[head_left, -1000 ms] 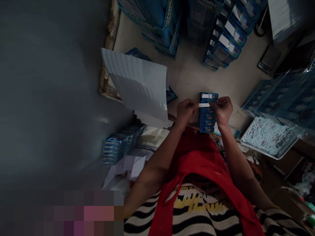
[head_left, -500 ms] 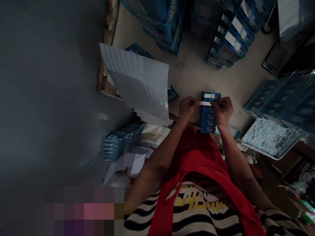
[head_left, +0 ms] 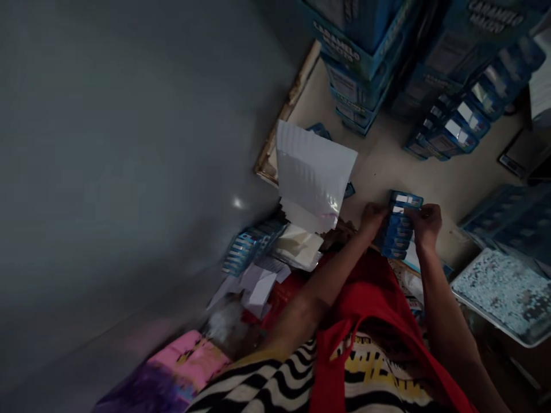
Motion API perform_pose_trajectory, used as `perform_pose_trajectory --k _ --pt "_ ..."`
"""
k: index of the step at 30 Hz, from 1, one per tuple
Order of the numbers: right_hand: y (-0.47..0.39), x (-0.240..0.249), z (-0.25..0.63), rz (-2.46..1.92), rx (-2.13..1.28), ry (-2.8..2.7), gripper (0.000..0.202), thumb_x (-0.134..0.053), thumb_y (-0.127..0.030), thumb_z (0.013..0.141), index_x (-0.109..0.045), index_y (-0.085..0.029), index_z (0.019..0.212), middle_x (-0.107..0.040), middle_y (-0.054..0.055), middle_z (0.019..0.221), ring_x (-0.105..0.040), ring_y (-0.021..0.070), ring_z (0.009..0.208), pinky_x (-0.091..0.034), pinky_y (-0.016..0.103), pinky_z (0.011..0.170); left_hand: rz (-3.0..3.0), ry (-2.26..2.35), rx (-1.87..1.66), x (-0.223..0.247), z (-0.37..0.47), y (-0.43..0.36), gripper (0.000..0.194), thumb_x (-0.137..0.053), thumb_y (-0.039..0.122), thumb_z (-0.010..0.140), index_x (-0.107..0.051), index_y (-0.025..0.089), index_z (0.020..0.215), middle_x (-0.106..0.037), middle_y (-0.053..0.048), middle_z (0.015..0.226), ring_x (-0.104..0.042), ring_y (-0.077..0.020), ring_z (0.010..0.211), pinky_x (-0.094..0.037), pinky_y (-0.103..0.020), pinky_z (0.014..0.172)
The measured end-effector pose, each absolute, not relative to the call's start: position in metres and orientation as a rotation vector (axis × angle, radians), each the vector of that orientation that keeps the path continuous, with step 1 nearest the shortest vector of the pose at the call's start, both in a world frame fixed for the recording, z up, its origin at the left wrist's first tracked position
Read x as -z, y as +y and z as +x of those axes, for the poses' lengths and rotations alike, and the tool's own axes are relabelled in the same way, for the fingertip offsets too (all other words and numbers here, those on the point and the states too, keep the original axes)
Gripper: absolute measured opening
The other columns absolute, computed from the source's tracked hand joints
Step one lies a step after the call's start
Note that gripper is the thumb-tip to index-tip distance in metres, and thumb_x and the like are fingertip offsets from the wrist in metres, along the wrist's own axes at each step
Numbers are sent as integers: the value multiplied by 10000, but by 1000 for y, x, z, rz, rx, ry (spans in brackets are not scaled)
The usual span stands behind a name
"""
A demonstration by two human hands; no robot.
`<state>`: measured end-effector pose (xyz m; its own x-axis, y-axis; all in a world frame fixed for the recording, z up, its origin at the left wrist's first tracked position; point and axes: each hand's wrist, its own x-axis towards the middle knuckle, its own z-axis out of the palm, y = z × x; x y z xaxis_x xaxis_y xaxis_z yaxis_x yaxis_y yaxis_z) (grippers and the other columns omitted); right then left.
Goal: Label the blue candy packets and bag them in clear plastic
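Observation:
A row of small blue boxes (head_left: 395,236) sits on the table near its front edge, below my hands. The end box farthest from me bears white stickers (head_left: 407,199). Across the second box lies a white sticker strip (head_left: 398,210). My right hand (head_left: 427,225) is closed at the strip's right end, thumb and fingers pinched over it. On the other side, my left hand (head_left: 372,221) has its fingers drawn together against the left edge of the same box. What those fingertips hold is too dark to make out. A stack of glossy white sheets (head_left: 316,172) stands out to the left.
Tall stacks of blue display boxes printed "Caramelo macizo" (head_left: 357,63) stand at the back. Sticker-topped blue boxes (head_left: 456,129) are behind right. A metal tray of small pale pieces (head_left: 503,292) and wrapped blue packs (head_left: 512,221) lie right; a grey wall (head_left: 129,143) is left.
The view has swung left, so everything sits farther right. The strip stretched between both hands now lies on the second box, less of it showing, and my left fingers have come against the box's edge.

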<state>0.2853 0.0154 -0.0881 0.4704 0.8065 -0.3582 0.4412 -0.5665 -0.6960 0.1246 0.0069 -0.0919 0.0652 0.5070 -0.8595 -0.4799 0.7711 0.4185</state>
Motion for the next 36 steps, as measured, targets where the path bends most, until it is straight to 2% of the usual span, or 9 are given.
perform_pose_trajectory --k 3,6,9,11,15,20,27,32,36 --pt "21 80 295 -2227 -1059 -1037 530 -831 -574 617 -572 -257 954 -606 -32 791 -585 198 721 -444 332 665 555 1480 -784 46 79 10 184 -805 118 785 -734 245 898 -759 -54 969 -692 -252 1000 -505 -374 992" --pt "26 62 302 -2302 -1094 -1136 441 -784 -495 661 -617 -253 990 -694 30 883 -651 237 775 -466 360 695 1293 1703 -756 12 -6 42 128 -685 221 961 -764 249 1058 -755 -83 1126 -678 -283 1120 -482 -420 1071" --pt "27 42 289 -2266 -847 -1392 345 -681 -430 773 -657 -240 1060 -733 87 1062 -686 265 898 -494 390 774 1726 1911 -562 15 -89 101 464 -818 396 918 -691 253 1340 -658 -122 1372 -543 -349 1343 -399 -490 1197" --pt "28 32 267 -2140 -754 -1563 313 -627 -417 849 -673 -225 1093 -728 100 1098 -678 275 964 -508 408 826 1949 1750 -324 31 -123 140 566 -842 498 896 -687 213 1360 -608 -156 1443 -492 -355 1373 -354 -524 1232" --pt "33 23 209 -1910 -597 -1832 227 -576 -360 960 -715 -222 1074 -732 98 1039 -648 284 1017 -507 436 926 2052 1446 -128 50 -139 176 363 -658 520 1031 -768 175 1053 -717 -116 1253 -575 -271 1223 -422 -447 1150" --pt "57 7 151 -1678 -448 -1988 261 -515 -302 1073 -737 -229 1189 -746 113 1140 -632 284 1089 -491 450 1014 1986 1361 -97 16 -120 159 231 -609 345 1024 -797 214 1052 -783 -46 919 -695 -217 856 -476 -321 815" --pt "87 6 111 -1679 -392 -2178 352 -459 -312 1119 -701 -217 1357 -745 137 1293 -601 320 1209 -445 520 1094 1930 1430 -197 -17 -76 144 201 -634 321 996 -818 242 974 -803 -33 931 -742 -247 950 -514 -353 921" --pt "63 26 120 -1675 -344 -2225 422 -397 -240 1127 -639 -242 1473 -680 121 1500 -561 317 1409 -270 619 1273 1778 1498 -175 -2 -60 142 130 -700 250 900 -825 215 893 -806 -33 889 -737 -249 912 -525 -345 865" --pt "44 37 138 -1641 -351 -2248 382 -477 -244 1109 -679 -300 1428 -695 65 1495 -511 323 1493 -198 638 1298 1737 1514 -140 7 -52 138 154 -687 259 889 -831 204 892 -802 -40 857 -735 -244 865 -526 -339 825"
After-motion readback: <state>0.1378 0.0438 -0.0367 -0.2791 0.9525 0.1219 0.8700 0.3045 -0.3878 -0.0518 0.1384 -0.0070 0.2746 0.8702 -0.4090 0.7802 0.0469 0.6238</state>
